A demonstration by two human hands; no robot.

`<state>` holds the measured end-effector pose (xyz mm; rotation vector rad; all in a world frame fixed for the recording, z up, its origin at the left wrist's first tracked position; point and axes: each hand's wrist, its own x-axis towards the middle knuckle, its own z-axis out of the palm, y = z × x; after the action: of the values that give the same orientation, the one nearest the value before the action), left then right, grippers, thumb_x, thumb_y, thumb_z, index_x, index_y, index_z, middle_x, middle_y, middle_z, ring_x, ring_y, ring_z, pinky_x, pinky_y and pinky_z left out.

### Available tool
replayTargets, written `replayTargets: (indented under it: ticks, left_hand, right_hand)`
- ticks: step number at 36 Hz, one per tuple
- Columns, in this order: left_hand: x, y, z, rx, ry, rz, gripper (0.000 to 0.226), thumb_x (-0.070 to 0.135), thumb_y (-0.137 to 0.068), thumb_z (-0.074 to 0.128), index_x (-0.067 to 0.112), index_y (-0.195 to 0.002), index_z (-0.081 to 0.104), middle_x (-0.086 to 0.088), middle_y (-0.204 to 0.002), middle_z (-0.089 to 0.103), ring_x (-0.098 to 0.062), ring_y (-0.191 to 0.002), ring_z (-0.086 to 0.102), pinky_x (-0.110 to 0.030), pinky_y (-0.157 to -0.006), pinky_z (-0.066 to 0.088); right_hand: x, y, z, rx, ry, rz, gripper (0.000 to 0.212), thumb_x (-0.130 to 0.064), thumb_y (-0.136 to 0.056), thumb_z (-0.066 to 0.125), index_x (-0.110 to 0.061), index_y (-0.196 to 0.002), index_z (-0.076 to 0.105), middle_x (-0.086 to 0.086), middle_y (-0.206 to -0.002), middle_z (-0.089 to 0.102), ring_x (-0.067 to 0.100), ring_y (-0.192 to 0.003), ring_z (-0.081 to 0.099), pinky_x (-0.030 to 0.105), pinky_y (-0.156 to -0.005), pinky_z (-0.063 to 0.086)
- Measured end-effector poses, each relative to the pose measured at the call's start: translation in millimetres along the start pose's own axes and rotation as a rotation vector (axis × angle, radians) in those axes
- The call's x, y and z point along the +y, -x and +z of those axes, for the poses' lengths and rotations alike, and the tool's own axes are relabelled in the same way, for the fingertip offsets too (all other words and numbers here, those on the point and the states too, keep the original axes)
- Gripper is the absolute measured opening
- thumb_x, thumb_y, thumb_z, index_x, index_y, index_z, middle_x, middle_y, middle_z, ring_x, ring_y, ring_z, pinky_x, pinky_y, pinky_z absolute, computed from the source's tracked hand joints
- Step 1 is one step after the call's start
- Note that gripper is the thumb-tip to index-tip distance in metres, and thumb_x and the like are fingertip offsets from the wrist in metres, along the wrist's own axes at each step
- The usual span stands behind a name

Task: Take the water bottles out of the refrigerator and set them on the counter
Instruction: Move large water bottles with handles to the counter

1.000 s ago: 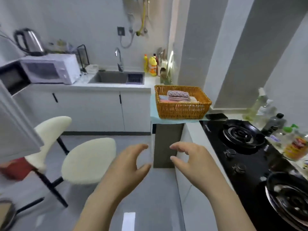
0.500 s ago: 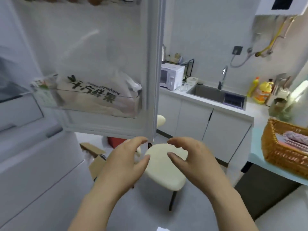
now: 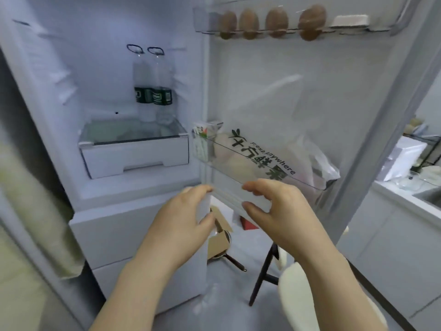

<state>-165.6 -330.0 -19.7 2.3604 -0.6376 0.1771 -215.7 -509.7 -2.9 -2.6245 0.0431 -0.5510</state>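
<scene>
— Since half a second ago the view has swung left. The refrigerator (image 3: 71,96) interior, then cut off at the left edge, now fills the space above and to the left of the hands. Its open door (image 3: 338,96) stands above the right hand instead of the left.

— And the hands themselves?

— Hardly changed. The left hand (image 3: 183,220) and the right hand (image 3: 279,211) are raised side by side, palms facing each other across a gap. The fingers are loosely curved, thumbs apart from them, and neither grips anything.

— Where are the water bottles?

— The two water bottles (image 3: 162,96) stand upright and touching, deep in the compartment, well above the left hand and slightly to its left. They rest at the back of a glass shelf (image 3: 133,137) over a white drawer (image 3: 133,158).

— How do they look?

— Tall, slim, clear plastic. Each has a dark ring at the top and a dark green label band around its lower middle; the print is too small to read.

— What else differs?

— A door bin (image 3: 238,173) now sits just above the right hand's fingertips, holding a printed plastic bag (image 3: 262,161) with a small carton (image 3: 205,130) at its left end. Eggs (image 3: 249,23) line the top door rack, far above both hands. The microwave (image 3: 403,158) has shifted to the far right of the right hand, and the wicker basket is out of view. A cream stool (image 3: 298,295) shows below the right wrist, and a cardboard box (image 3: 218,237) lies on the floor between the hands.
</scene>
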Motion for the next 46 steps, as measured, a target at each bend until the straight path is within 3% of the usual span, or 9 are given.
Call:
replayTargets:
  ticks: [7, 17, 24, 28, 33, 38, 43, 46]
  left_hand:
    - [-41.6, -31.5, -31.2, 0.108, -0.058, -0.045, 0.047, 0.029, -0.093, 0.055, 0.033, -0.138, 0.042, 0.013, -0.14, 0.047, -0.005, -0.129, 0.041, -0.016, -0.096, 0.031]
    - [-120.2, -94.5, -85.2, 0.183, -0.093, -0.068, 0.046, 0.032, -0.095, 0.052, 0.035, -0.139, 0.039, 0.016, -0.14, 0.044, -0.001, -0.127, 0.04, -0.011, -0.09, 0.029]
    - [-166.5, -138.2, -109.5, 0.189, -0.109, -0.104, 0.047, 0.034, -0.095, 0.052, 0.036, -0.14, 0.037, 0.016, -0.139, 0.043, -0.015, -0.11, 0.054, -0.011, -0.082, 0.028]
    - [-190.5, -165.8, -113.6, 0.195, -0.095, -0.1, 0.047, 0.031, -0.094, 0.053, 0.034, -0.139, 0.04, 0.015, -0.141, 0.044, -0.006, -0.123, 0.045, -0.012, -0.089, 0.032]
    - [-215.0, -203.7, -117.4, 0.219, -0.121, -0.106, 0.047, 0.029, -0.094, 0.054, 0.033, -0.138, 0.041, 0.014, -0.139, 0.046, -0.005, -0.124, 0.045, -0.008, -0.084, 0.027]
    - [-236.6, -235.0, -117.8, 0.231, -0.13, -0.13, 0.046, 0.027, -0.093, 0.056, 0.032, -0.137, 0.043, 0.013, -0.139, 0.047, -0.003, -0.126, 0.042, -0.007, -0.087, 0.025]
    - [-255.0, -264.1, -120.7, 0.254, -0.138, -0.165, 0.047, 0.027, -0.093, 0.056, 0.031, -0.138, 0.043, 0.013, -0.14, 0.047, -0.005, -0.126, 0.043, -0.008, -0.087, 0.025]
    - [-266.3, -279.4, -119.6, 0.248, -0.12, -0.177, 0.047, 0.028, -0.093, 0.056, 0.032, -0.138, 0.043, 0.015, -0.14, 0.046, -0.004, -0.128, 0.041, -0.01, -0.091, 0.028]
  right_hand:
    - [-27.7, -64.7, 35.6, -0.029, -0.061, -0.113, 0.034, -0.028, -0.089, 0.064, -0.028, -0.124, 0.063, -0.014, -0.119, 0.066, 0.003, -0.111, 0.057, 0.026, -0.095, 0.048]
    - [-79.9, -164.0, 95.3, -0.041, -0.115, -0.163, 0.034, -0.029, -0.09, 0.064, -0.028, -0.123, 0.062, -0.016, -0.119, 0.065, 0.0, -0.11, 0.056, 0.022, -0.096, 0.045]
    - [-100.6, -222.2, 129.6, -0.051, -0.137, -0.143, 0.033, -0.03, -0.09, 0.064, -0.029, -0.123, 0.062, -0.016, -0.118, 0.064, -0.001, -0.109, 0.055, 0.021, -0.096, 0.044]
    - [-101.6, -255.1, 144.1, -0.065, -0.136, -0.137, 0.034, -0.03, -0.09, 0.063, -0.03, -0.125, 0.061, -0.017, -0.119, 0.063, -0.003, -0.108, 0.054, 0.021, -0.095, 0.045]
    - [-99.1, -299.6, 164.5, -0.071, -0.128, -0.17, 0.034, -0.029, -0.09, 0.063, -0.029, -0.124, 0.062, -0.013, -0.119, 0.065, 0.003, -0.111, 0.057, 0.028, -0.099, 0.047]
    - [-93.4, -340.1, 181.3, -0.086, -0.137, -0.197, 0.032, -0.028, -0.091, 0.063, -0.027, -0.123, 0.063, -0.015, -0.119, 0.064, 0.004, -0.112, 0.056, 0.023, -0.098, 0.043]
    - [-93.4, -373.9, 199.0, -0.087, -0.139, -0.22, 0.024, -0.027, -0.088, 0.065, -0.025, -0.112, 0.067, -0.021, -0.099, 0.057, 0.006, -0.103, 0.058, 0.022, -0.09, 0.044]
    - [-92.9, -392.6, 210.2, -0.099, -0.144, -0.215, 0.019, -0.026, -0.088, 0.066, -0.023, -0.107, 0.067, -0.018, -0.099, 0.062, 0.006, -0.1, 0.059, 0.025, -0.091, 0.048]
